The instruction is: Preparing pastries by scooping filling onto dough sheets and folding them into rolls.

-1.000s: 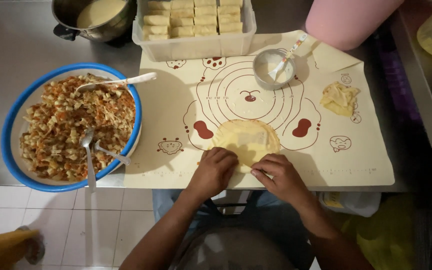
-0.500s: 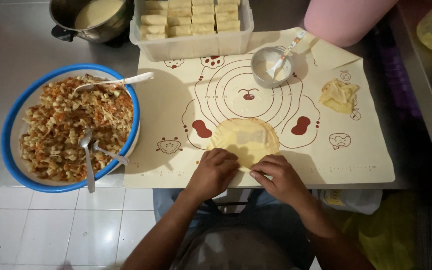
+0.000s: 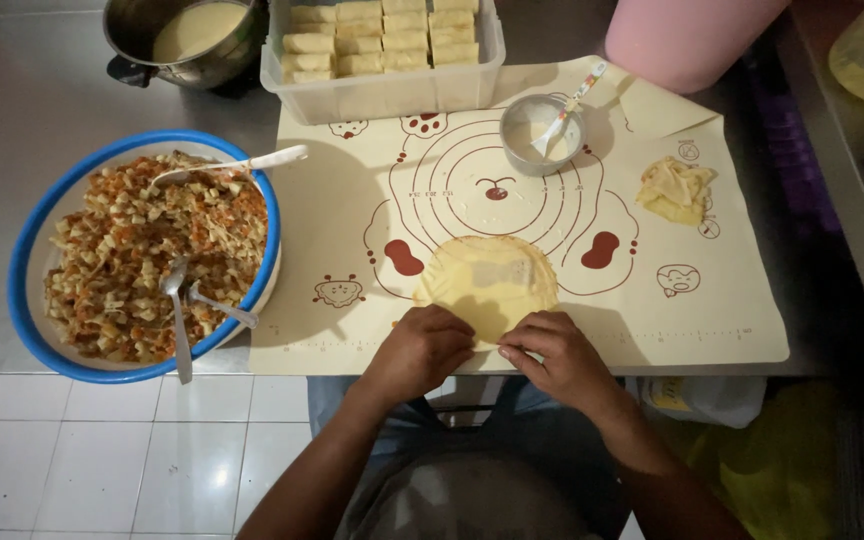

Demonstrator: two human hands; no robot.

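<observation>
Both hands at near edge of pastry mat [image 3: 352, 250], on the wrapper.
Blue bowl of filling [image 3: 27, 260] left of mat; round yellow wrapper [image 3: 487, 280] lies flat mid-mat. Left hand [image 3: 422, 350] and right hand [image 3: 557, 355] curl fingers onto its near rim, pinching it.

Wrapper [image 3: 487, 285] near both hands: thin dough, pale yellow, smooth w/ slight sheen. Mat [image 3: 652, 320] under it: matt, printed, looks like silicone. Desk [image 3: 32, 110]: brushed metal, dull gleam. Far pot [image 3: 187, 35] & small cup [image 3: 537, 130]: shiny metal. Tub [image 3: 382, 90]: clear plastic. Left bowl [image 3: 22, 270]: glossy, blue rim. Floor [image 3: 102, 450]: glossy white tile.
</observation>
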